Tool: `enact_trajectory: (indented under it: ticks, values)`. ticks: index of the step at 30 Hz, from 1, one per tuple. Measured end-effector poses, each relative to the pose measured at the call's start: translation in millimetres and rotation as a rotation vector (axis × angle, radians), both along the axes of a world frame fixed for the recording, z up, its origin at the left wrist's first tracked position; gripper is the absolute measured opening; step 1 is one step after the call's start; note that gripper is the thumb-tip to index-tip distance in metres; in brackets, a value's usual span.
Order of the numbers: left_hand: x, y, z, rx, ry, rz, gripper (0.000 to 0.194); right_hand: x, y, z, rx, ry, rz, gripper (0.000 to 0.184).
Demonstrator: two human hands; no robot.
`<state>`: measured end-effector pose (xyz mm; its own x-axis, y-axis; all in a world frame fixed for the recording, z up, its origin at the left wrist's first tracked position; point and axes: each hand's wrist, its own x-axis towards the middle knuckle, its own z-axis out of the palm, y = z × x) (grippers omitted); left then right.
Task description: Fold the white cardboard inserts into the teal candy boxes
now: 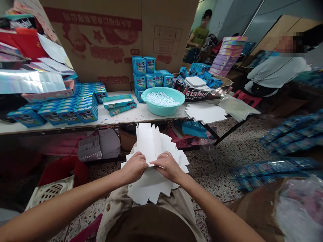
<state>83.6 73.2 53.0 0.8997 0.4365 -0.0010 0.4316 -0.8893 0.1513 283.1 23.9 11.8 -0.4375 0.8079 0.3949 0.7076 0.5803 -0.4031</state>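
A white die-cut cardboard box blank (146, 143) stands partly folded over my lap, its side walls bent up. My left hand (137, 166) pinches its near edge from the left. From the right my right hand (168, 166) grips the same edge, thumb pointing inward, and the two hands almost meet. Beneath lies a fanned stack of flat white cardboard blanks (148, 188) with notched edges, resting on my thighs. The undersides of the folded blank and my curled fingertips are hidden.
On the white table (118, 117) stand rows of small blue boxes (75, 107), two blue box trays (119, 104), a turquoise basin (163, 106) of white pellets and more flat blanks (205, 112). A large carton (113, 40) rises behind. Two people work at the back right.
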Motion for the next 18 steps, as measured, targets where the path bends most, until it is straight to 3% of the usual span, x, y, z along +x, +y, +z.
enact_trajectory:
  ticks: [2, 5, 8, 12, 15, 18]
  values:
    - [0.6, 3.5, 3.8, -0.017, -0.003, 0.031, 0.012, 0.8, 2.9, 6.5, -0.039, -0.026, -0.043, 0.018]
    - [-2.7, 2.8, 2.7, 0.024, -0.046, 0.063, 0.023, -0.9, 5.4, 14.9, -0.1, -0.085, -0.101, 0.014]
    - [-11.9, -3.9, -9.0, 0.242, -0.113, 0.071, 0.027, -6.0, 6.5, 19.2, -0.156, -0.143, -0.154, 0.013]
    - [-21.7, -14.6, -29.6, 0.476, -0.117, -0.081, 0.032, -16.1, 7.2, 19.6, -0.201, -0.194, -0.215, 0.014]
    - [-15.8, -20.6, -32.9, 0.48, -0.079, -0.055, 0.03, -22.3, 7.0, 18.6, -0.217, -0.235, -0.27, 0.016]
    - [0.1, -23.5, -22.2, 0.361, 0.03, 0.058, 0.026, -23.3, 4.4, 16.5, -0.106, -0.271, -0.272, 0.015]
